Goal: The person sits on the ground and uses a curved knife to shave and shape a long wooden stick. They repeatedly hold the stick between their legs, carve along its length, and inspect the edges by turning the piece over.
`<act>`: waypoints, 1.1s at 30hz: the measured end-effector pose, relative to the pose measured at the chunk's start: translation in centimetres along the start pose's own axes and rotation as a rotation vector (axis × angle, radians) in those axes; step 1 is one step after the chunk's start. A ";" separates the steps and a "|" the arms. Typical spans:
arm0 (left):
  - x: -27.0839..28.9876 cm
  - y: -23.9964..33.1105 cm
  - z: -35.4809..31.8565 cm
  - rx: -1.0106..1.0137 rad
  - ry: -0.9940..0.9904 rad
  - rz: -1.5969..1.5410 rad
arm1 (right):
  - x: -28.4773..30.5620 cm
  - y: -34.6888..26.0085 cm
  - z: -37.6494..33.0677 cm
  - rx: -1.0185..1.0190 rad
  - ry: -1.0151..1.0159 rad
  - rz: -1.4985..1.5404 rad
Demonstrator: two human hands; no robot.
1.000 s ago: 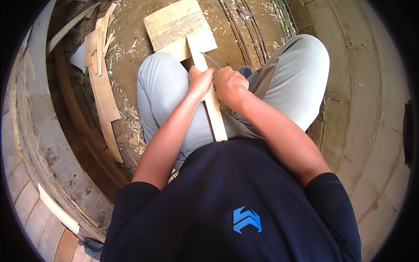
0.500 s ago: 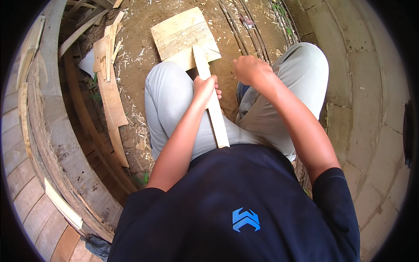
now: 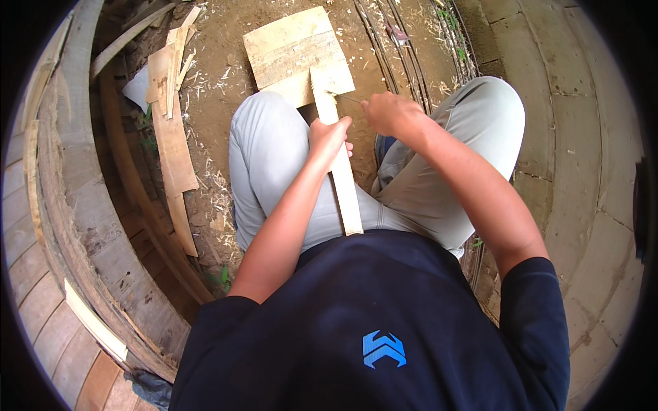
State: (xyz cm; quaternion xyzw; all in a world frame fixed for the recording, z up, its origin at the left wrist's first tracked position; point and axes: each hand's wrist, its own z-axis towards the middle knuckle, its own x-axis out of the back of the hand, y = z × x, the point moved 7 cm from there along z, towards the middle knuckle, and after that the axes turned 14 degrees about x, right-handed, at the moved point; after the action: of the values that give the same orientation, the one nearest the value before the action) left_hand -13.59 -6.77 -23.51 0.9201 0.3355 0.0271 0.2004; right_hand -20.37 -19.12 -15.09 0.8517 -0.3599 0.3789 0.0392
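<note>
My left hand [image 3: 330, 142] is wrapped round a long pale wooden strip [image 3: 347, 202]. The strip runs from my lap up between my knees, its far end lying on a square wooden board [image 3: 295, 48] on the ground. Fine shavings curl along the strip's far part. My right hand [image 3: 393, 115] is closed on what looks like a knife [image 3: 351, 100]; only its thin blade shows, seen nearly edge-on, and the handle is hidden in the fist. The blade's tip side meets the strip just beyond my left hand.
Wood offcuts [image 3: 171, 130] and shavings lie on the dirt left of my knees. Beyond them stands a thick timber beam [image 3: 103, 219]. Several thin rods [image 3: 411, 65] lie on the ground at the far right, before a paved surface [image 3: 576, 137].
My right hand and the blade have come nearer to me along the strip, closer to my left hand. My left hand keeps its hold. The whole view has shifted slightly.
</note>
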 end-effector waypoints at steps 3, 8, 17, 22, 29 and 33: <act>0.0 0.1 -0.2 0.004 0.005 0.010 | 0.1 0.1 1.0 0.125 -0.046 -0.146; 0.2 -0.1 -0.1 -0.016 0.018 -0.015 | -0.1 -0.5 1.7 0.185 -0.144 -0.319; 0.3 0.2 0.4 -0.081 0.041 0.027 | -1.7 -1.8 0.5 -0.008 -0.051 -0.166; 0.1 0.4 0.9 -0.132 0.023 0.075 | -3.4 -1.6 0.8 -0.047 0.046 -0.081; 0.0 0.6 0.6 -0.153 0.070 0.097 | -3.6 -2.3 0.2 -0.210 -0.029 0.090; 0.0 0.8 0.3 -0.247 0.097 0.104 | -4.8 -2.5 0.5 -0.213 0.004 0.089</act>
State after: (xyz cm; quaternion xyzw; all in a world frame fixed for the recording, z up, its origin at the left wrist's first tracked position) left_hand -13.10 -7.44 -23.46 0.9021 0.2908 0.1230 0.2942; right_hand -20.62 -14.62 -18.14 0.8252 -0.4354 0.3416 0.1132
